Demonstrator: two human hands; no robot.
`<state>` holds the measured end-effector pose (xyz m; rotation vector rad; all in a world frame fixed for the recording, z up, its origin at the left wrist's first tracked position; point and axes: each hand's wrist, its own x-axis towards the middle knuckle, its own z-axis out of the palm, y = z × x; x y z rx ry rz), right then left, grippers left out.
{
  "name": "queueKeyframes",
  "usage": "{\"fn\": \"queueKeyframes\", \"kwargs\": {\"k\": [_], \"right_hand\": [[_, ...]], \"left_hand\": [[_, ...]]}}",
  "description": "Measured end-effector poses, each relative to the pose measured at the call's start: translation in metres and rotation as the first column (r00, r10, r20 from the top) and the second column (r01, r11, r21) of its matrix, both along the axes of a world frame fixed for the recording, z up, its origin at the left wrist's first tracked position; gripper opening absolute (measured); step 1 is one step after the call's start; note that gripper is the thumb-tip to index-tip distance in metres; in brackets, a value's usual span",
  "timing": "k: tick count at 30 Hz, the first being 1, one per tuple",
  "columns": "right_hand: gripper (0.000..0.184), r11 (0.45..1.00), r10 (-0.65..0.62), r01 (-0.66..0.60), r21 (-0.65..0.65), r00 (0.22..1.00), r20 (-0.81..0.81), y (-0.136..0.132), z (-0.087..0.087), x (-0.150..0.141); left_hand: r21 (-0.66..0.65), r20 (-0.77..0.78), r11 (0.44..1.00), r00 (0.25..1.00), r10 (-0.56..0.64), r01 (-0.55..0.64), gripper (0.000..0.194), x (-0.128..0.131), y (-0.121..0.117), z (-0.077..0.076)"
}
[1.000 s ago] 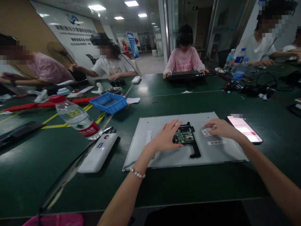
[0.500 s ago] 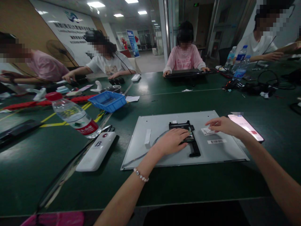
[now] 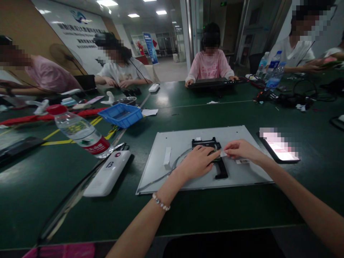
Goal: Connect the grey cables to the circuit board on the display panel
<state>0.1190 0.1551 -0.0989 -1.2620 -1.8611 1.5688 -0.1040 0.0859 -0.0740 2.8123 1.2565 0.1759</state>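
A flat light-grey panel (image 3: 156, 156) lies on the green table in front of me. On it sits a black bracket (image 3: 222, 172) with a circuit board, mostly covered by my left hand (image 3: 197, 161), whose fingers are stretched out over it. A small whitish piece (image 3: 223, 153), perhaps tape, is pinched between the fingertips of my right hand (image 3: 240, 148), close to the left fingertips at the bracket's right side. A thin grey cable (image 3: 158, 180) runs from under the left hand to the panel's lower left corner. Beneath the right hand a barcode label (image 3: 242, 161) partly shows.
Left of the panel are a white power bank (image 3: 107, 175) and a tilted water bottle (image 3: 83, 132). Behind them stands a blue basket (image 3: 122, 116). A lit phone (image 3: 282, 152) lies to the right. Several people sit around the table; one opposite holds a dark flat panel (image 3: 211, 84).
My left hand has moved right and down onto the circuit board, uncovering the cable. My right hand has brought the whitish piece left from above the panel's label to the bracket.
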Motion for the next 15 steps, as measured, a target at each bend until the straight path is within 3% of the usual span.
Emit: {"fn": "queueKeyframes", "kwargs": {"k": [7, 15], "right_hand": [[0.02, 1.0, 0.026, -0.026, 0.005, 0.999, 0.027, 0.004, -0.006, 0.0], [0.021, 0.999, -0.005, 0.004, 0.034, 0.999, 0.037, 0.002, -0.005, -0.001]], "left_hand": [[0.054, -0.021, 0.996, 0.997, 0.078, -0.077, 0.048, 0.014, -0.01, -0.002], [0.104, -0.088, 0.991, 0.992, 0.089, -0.08, 0.053, 0.016, -0.011, -0.001]]}}
